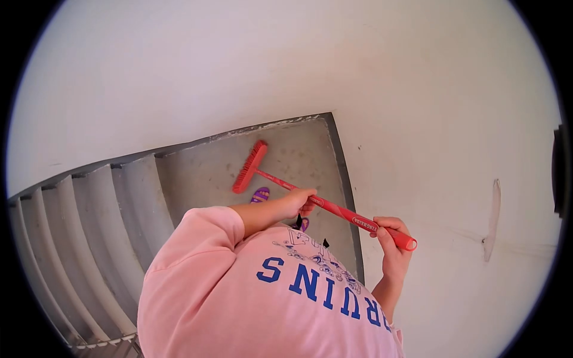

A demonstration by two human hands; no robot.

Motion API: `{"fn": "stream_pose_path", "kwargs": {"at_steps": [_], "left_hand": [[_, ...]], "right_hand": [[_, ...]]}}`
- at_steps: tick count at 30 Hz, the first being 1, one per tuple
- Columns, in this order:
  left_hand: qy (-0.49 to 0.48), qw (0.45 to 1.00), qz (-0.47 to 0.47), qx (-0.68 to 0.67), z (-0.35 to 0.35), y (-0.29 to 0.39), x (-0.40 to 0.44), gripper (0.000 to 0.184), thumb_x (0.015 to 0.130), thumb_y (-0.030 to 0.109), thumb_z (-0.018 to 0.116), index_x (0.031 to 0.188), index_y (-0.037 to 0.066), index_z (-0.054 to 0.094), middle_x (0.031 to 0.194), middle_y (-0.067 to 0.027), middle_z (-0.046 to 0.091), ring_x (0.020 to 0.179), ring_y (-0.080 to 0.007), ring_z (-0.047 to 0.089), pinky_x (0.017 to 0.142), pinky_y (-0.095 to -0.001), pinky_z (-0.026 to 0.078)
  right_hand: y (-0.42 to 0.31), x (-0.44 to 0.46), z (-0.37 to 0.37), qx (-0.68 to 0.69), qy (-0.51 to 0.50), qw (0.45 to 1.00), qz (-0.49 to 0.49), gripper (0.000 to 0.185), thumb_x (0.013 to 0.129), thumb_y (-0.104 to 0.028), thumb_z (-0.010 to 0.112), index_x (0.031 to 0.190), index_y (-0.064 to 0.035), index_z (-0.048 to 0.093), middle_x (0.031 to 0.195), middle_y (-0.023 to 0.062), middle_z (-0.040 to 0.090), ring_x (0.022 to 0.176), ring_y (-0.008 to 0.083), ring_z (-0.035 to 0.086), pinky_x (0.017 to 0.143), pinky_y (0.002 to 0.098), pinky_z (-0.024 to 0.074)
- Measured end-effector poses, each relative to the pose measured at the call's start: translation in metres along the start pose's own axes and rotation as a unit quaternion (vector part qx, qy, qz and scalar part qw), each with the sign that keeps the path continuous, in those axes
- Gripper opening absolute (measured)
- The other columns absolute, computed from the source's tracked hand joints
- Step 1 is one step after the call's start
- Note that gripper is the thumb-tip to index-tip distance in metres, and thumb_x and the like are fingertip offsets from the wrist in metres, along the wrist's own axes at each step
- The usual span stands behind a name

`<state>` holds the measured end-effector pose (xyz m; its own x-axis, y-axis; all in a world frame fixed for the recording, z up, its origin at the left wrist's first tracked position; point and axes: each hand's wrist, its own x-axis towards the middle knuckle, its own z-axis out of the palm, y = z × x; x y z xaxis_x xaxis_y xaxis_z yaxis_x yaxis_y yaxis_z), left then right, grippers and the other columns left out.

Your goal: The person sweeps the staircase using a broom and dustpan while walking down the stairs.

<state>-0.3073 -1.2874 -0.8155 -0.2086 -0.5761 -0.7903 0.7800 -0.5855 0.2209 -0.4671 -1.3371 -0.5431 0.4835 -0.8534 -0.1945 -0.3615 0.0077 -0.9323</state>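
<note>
A red push broom (343, 213) slants across the view, its wide bristled head low on the grey landing and its handle rising toward my right side. My left hand (300, 201) is closed around the middle of the handle. Near the capped top end, my right hand (394, 241) grips the same handle, thumb and fingers around it. The broom head (250, 167) lies just beyond my feet, which are in purple sandals (261, 194). Part of the lower handle passes behind my left hand.
Grey stairs (104, 209) go off to the left, with a metal railing (113, 346) at the bottom left. White walls (418, 149) with a dark skirting band (345, 173) border the landing (298, 146). A dark object (560, 170) is on the far right.
</note>
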Motion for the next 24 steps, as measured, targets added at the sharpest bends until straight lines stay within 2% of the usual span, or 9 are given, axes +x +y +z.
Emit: {"fn": "stream_pose_path", "kwargs": {"at_steps": [5, 8, 11, 14, 17, 21, 24], "left_hand": [[-0.018, 0.999, -0.021, 0.023, 0.023, -0.001, -0.016, 0.02, 0.085, 0.031, 0.063, 0.077, 0.013, 0.059, 0.07, 0.0015, 0.06, 0.06, -0.0101, 0.055, 0.055, -0.0285, 0.047], [-0.002, 0.999, -0.009, 0.048, 0.037, -0.003, -0.02, 0.018, 0.083, 0.031, 0.065, 0.078, 0.014, 0.059, 0.071, 0.0022, 0.061, 0.06, -0.0093, 0.054, 0.055, -0.0276, 0.046], [0.041, 0.997, 0.018, 0.069, 0.034, -0.006, -0.011, 0.019, 0.083, 0.032, 0.065, 0.078, 0.015, 0.058, 0.069, 0.0031, 0.059, 0.058, -0.0088, 0.052, 0.052, -0.0256, 0.045], [0.144, 0.984, 0.062, 0.087, 0.013, -0.012, 0.017, 0.022, 0.083, 0.03, 0.063, 0.072, 0.012, 0.056, 0.059, 0.0019, 0.053, 0.047, -0.0092, 0.048, 0.04, -0.0252, 0.039], [0.158, 0.975, 0.111, 0.107, -0.009, -0.033, 0.045, 0.023, 0.083, 0.03, 0.063, 0.072, 0.013, 0.055, 0.058, 0.0015, 0.052, 0.047, -0.0094, 0.046, 0.041, -0.0259, 0.038], [0.155, 0.977, 0.053, 0.137, -0.007, -0.061, 0.053, 0.02, 0.082, 0.029, 0.063, 0.073, 0.014, 0.054, 0.06, 0.0009, 0.053, 0.049, -0.0098, 0.049, 0.044, -0.0273, 0.04], [0.148, 0.979, 0.009, 0.143, 0.009, -0.089, 0.061, 0.018, 0.081, 0.028, 0.062, 0.073, 0.014, 0.054, 0.063, 0.0008, 0.055, 0.051, -0.0105, 0.05, 0.047, -0.0279, 0.041]], "right_hand": [[-0.004, -0.025, -0.011, -0.038, 0.034, 0.997, -0.061, 0.013, 0.081, -0.002, 0.063, 0.093, 0.0013, 0.061, 0.091, 0.0074, 0.061, 0.078, 0.0123, 0.056, 0.071, 0.0229, 0.0436], [0.002, -0.041, -0.023, 0.05, 0.089, 0.994, -0.045, 0.012, 0.081, -0.002, 0.064, 0.093, 0.0013, 0.061, 0.094, 0.0082, 0.061, 0.08, 0.0136, 0.057, 0.072, 0.0247, 0.045], [0.032, -0.046, -0.027, 0.08, 0.098, 0.991, -0.037, 0.012, 0.083, -0.004, 0.064, 0.092, 0.0015, 0.061, 0.098, 0.0086, 0.06, 0.079, 0.0148, 0.059, 0.075, 0.026, 0.046], [0.087, -0.046, -0.021, 0.067, 0.05, 0.996, -0.008, 0.014, 0.086, -0.005, 0.059, 0.098, 0.0021, 0.058, 0.102, 0.0126, 0.059, 0.085, 0.0198, 0.061, 0.079, 0.0309, 0.0486], [0.109, -0.059, -0.019, 0.182, 0.049, 0.979, 0.08, 0.018, 0.087, -0.006, 0.059, 0.104, 0.0011, 0.057, 0.109, 0.0121, 0.058, 0.091, 0.0194, 0.06, 0.084, 0.0298, 0.0466], [0.135, -0.098, -0.039, 0.172, 0.05, 0.973, 0.143, 0.023, 0.086, -0.006, 0.061, 0.108, 0.0003, 0.056, 0.113, 0.0109, 0.057, 0.097, 0.0176, 0.059, 0.088, 0.0289, 0.0449], [0.149, -0.12, -0.059, 0.17, 0.049, 0.975, 0.138, 0.024, 0.085, -0.006, 0.063, 0.108, 0.0002, 0.057, 0.112, 0.0106, 0.058, 0.098, 0.0173, 0.058, 0.089, 0.0288, 0.0442]]}}
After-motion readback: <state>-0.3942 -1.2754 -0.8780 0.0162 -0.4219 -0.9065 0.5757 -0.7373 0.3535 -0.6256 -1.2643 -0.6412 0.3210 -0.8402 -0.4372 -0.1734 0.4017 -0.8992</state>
